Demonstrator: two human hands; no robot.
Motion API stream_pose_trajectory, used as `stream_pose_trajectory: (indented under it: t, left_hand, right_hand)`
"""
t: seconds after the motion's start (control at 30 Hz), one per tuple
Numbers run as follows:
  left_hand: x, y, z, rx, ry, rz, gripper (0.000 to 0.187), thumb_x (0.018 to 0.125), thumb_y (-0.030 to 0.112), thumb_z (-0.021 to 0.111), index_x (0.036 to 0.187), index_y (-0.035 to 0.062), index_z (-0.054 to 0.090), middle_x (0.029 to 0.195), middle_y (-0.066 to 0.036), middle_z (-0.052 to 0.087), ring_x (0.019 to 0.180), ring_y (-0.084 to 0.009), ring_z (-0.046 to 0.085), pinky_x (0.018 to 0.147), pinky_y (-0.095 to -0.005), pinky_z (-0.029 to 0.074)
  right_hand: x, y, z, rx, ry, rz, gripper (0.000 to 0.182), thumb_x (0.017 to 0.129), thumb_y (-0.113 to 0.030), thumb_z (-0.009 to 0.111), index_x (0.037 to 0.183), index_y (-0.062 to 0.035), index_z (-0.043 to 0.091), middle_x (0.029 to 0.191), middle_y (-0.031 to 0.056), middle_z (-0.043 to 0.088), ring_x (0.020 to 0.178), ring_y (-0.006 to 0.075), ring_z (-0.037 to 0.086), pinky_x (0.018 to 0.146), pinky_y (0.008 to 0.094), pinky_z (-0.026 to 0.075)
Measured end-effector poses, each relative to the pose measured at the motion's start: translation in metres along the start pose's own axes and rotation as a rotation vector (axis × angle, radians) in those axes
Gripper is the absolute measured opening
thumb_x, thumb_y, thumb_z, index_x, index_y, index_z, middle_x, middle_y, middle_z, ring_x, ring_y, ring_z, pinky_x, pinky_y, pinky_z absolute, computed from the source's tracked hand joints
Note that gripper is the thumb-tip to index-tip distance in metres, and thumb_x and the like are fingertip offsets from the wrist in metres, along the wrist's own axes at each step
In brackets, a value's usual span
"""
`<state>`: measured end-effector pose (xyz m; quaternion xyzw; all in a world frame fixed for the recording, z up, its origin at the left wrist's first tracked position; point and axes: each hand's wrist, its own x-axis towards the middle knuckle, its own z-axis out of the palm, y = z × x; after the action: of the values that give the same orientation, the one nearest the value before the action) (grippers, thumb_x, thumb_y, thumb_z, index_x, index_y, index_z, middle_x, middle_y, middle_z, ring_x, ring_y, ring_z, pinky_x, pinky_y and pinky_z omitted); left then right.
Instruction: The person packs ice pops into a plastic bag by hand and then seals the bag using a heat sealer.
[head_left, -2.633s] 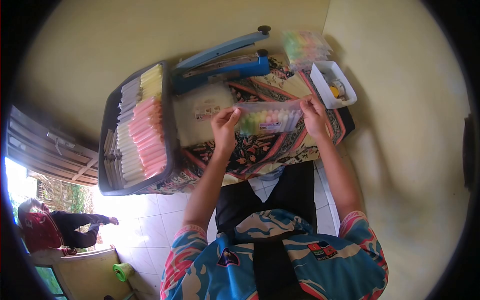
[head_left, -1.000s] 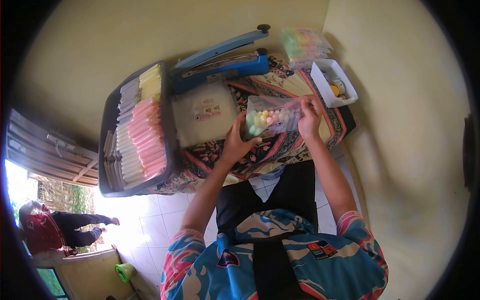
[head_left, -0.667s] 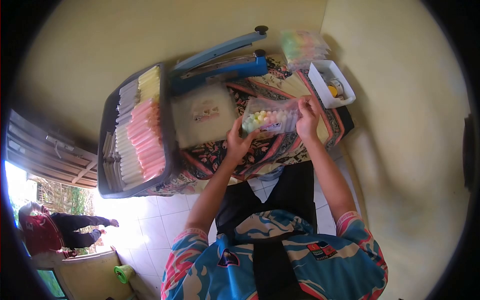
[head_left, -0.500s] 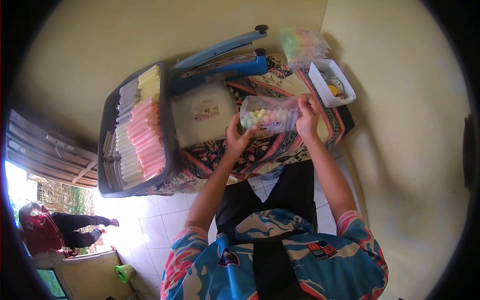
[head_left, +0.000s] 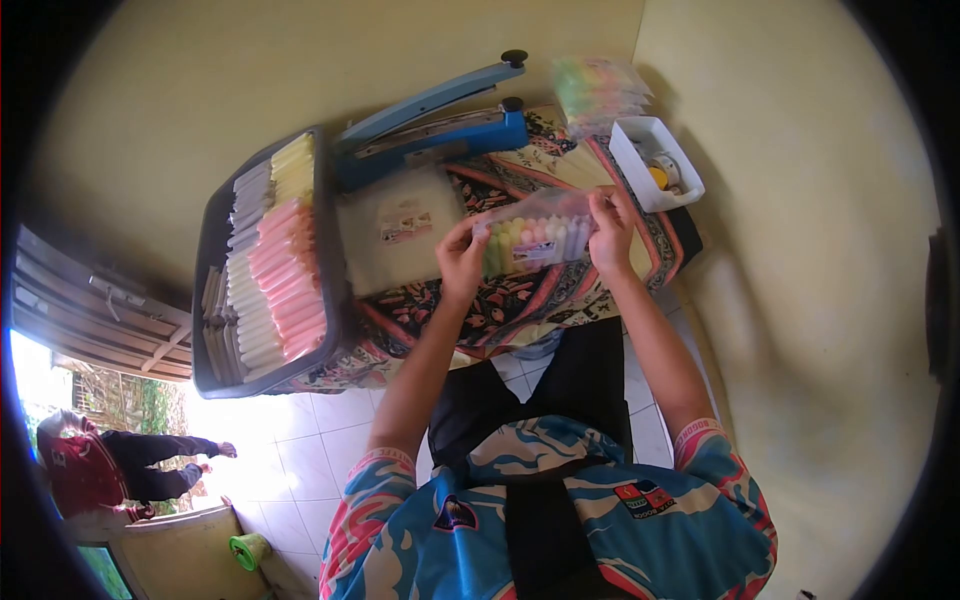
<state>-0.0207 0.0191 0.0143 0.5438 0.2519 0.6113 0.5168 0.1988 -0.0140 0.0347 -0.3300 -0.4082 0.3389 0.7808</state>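
A clear plastic bag (head_left: 535,238) of pastel sticks, in green, yellow, pink and lilac, is stretched between my two hands above the patterned cloth. My left hand (head_left: 463,262) pinches its left end. The right end is gripped by my right hand (head_left: 611,240), thumb on the near face. A small printed label shows through the front. Just left of the bag lies a stack of flat clear bags (head_left: 375,255) with printed labels. Further left, a dark tray (head_left: 337,310) holds rows of white, yellow, pink and greyish sticks.
Behind the flat bags stands a blue impulse sealer (head_left: 450,140), its arm raised. Filled bags (head_left: 600,95) are stacked at the back right, beside a white box (head_left: 684,198) containing tape-like rolls. A person in red (head_left: 90,470) is near the doorway, lower left.
My left hand has shifted slightly left and up to the bag's end, its fingers no longer across the front. The bag is now drawn out flatter, with its sticks aligned more evenly.
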Motion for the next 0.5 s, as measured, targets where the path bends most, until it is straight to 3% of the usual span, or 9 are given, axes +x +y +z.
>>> stream_pose_trajectory:
  t: [0.17, 0.37, 0.5]
  left_hand:
    - [0.004, 0.021, 0.01, -0.105, 0.08, -0.101, 0.016, 0.09, 0.006, 0.061, 0.103, -0.002, 0.067, 0.094, -0.004, 0.066, 0.087, -0.0078, 0.058, 0.078, -0.0215, 0.045]
    - [0.014, 0.038, 0.013, 0.126, 0.083, 0.002, 0.01, 0.086, 0.001, 0.064, 0.094, -0.0026, 0.069, 0.086, -0.004, 0.069, 0.078, -0.0089, 0.061, 0.07, -0.026, 0.049]
    - [0.029, 0.057, -0.004, 0.601, -0.186, 0.397, 0.014, 0.082, -0.004, 0.065, 0.094, 0.0008, 0.07, 0.087, -0.009, 0.07, 0.078, -0.0142, 0.066, 0.068, -0.0287, 0.052]
  right_hand:
    - [0.002, 0.0, -0.004, -0.082, -0.028, -0.049, 0.013, 0.092, -0.017, 0.062, 0.086, -0.0053, 0.058, 0.073, -0.006, 0.051, 0.067, 0.002, 0.043, 0.062, 0.0175, 0.032]
    - [0.002, -0.001, -0.005, -0.078, -0.024, 0.002, 0.014, 0.091, -0.016, 0.062, 0.085, -0.0044, 0.059, 0.075, -0.0042, 0.056, 0.068, 0.0023, 0.046, 0.063, 0.0177, 0.034]
    - [0.002, -0.009, -0.002, -0.056, -0.057, 0.033, 0.014, 0.092, -0.016, 0.06, 0.086, -0.0031, 0.06, 0.081, -0.0003, 0.063, 0.071, 0.0031, 0.052, 0.065, 0.0179, 0.037]
